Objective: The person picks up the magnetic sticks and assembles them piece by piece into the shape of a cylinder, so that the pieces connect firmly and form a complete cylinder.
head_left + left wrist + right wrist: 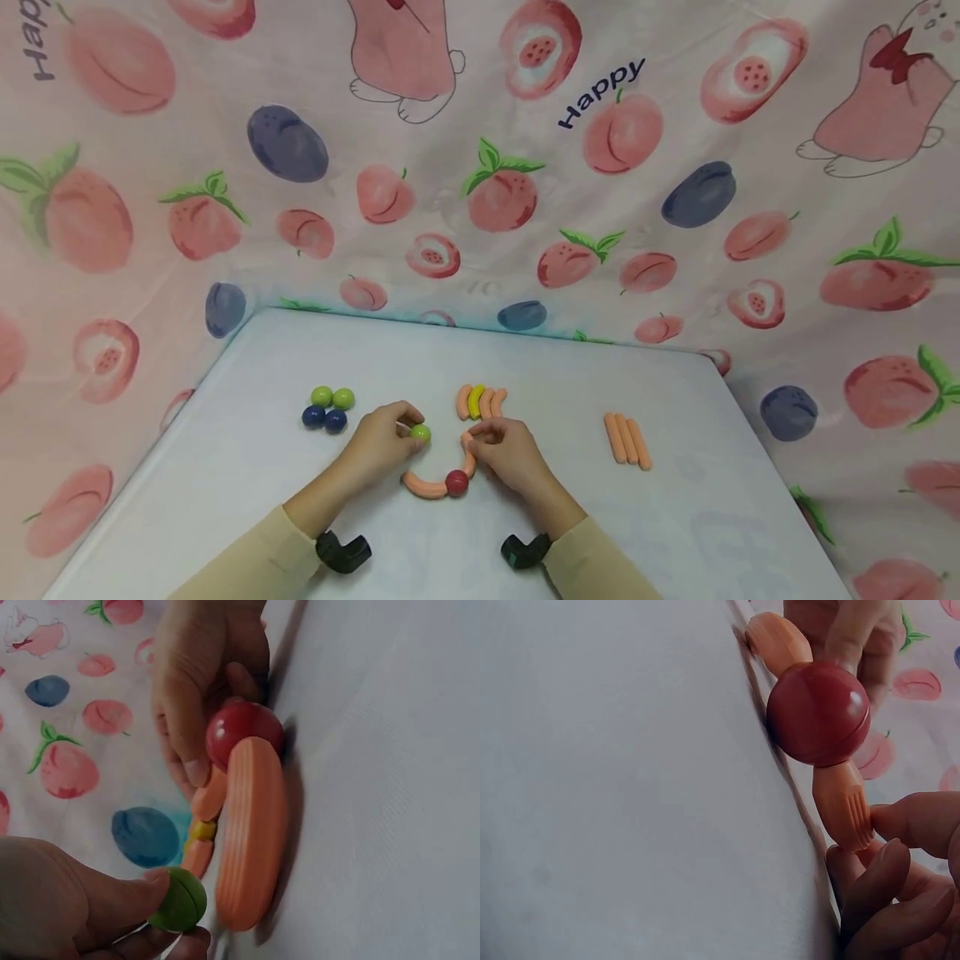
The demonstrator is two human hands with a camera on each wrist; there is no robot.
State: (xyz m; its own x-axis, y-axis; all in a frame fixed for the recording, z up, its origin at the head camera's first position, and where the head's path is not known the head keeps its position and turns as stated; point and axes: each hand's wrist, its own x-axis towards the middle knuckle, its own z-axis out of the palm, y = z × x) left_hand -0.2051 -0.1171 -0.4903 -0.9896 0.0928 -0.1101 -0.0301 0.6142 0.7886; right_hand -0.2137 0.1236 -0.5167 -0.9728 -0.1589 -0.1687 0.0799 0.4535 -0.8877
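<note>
Pinching a green ball (421,434) between the fingers (135,896) of our left hand (377,435), we pinch an orange stick (840,801) in our right hand (512,450). A red ball (457,482) touches it.

behind the white table (675,533) hangs a pale pink cloth (450,179) printed with peaches (622,137), blue fruits (288,143) and rabbits (885,112), also flanking both table sides.

"Happy" (602,93) stands in dark letters on the cloth (438,171) behind the desk (660,550), slanting upward beside a printed peach (622,135). At the cloth's upper left, sideways letters (36,42) read "Happ" before the view cuts them off. Faint marks (727,533) at the desk's right are unreadable.
</note>
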